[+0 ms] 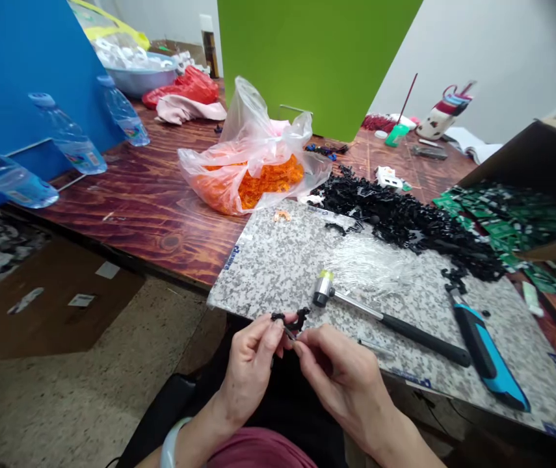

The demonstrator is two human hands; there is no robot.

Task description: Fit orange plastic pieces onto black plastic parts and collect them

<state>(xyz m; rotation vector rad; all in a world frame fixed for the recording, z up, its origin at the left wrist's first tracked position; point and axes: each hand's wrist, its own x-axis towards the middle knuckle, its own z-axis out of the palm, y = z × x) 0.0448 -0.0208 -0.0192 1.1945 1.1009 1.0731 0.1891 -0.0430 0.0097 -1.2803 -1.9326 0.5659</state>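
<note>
My left hand [251, 364] and my right hand [341, 374] meet at the near edge of a speckled stone slab [278, 260]. Both pinch a small black plastic part [293, 321] with a thin metal pin at its lower end. Fingers of both hands are closed around it. A small hammer [385, 318] with a black handle lies on the slab just beyond my right hand. A heap of black plastic parts [404, 221] sits at the slab's far side, with a clear bag of thin pins [370, 263] before it.
A plastic bag of orange parts [253, 175] lies on the wooden table [151, 195]. A blue-handled tool [485, 351] rests on the slab at right. Green packets [502, 221] spill from a cardboard box [541, 156]. Water bottles [67, 136] stand at left by a blue board.
</note>
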